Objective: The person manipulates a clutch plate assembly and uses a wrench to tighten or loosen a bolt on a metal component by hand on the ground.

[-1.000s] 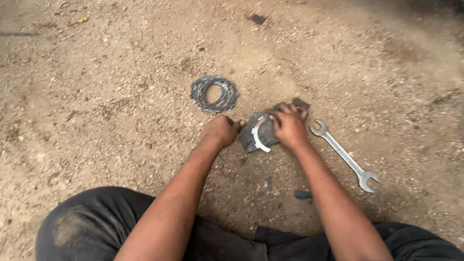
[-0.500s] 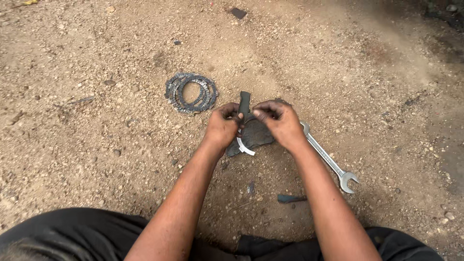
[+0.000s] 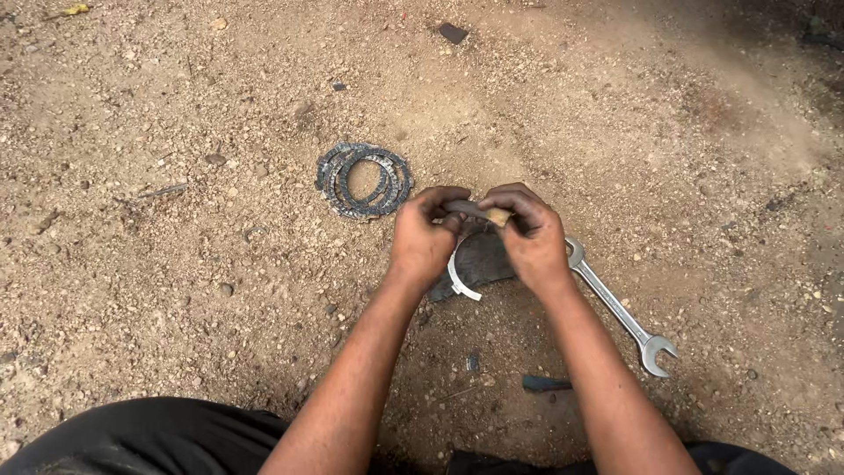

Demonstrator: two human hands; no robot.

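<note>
While both hands, left [image 3: 424, 239] and right [image 3: 530, 237], pinch a small dark brown-tipped strip [image 3: 476, 212] over a dark curved metal part [image 3: 479, 262] on gravel, working it seems the step, needing firm grip next.

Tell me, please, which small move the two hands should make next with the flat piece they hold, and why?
Probably lower it onto the dark sheet below. The left hand and right hand each pinch one end of the small flat strip, lifted clear of the ground. The sheet with its curved metal half-ring lies right underneath, while the stack of rings and the wrench lie off to the sides, untouched.
</note>
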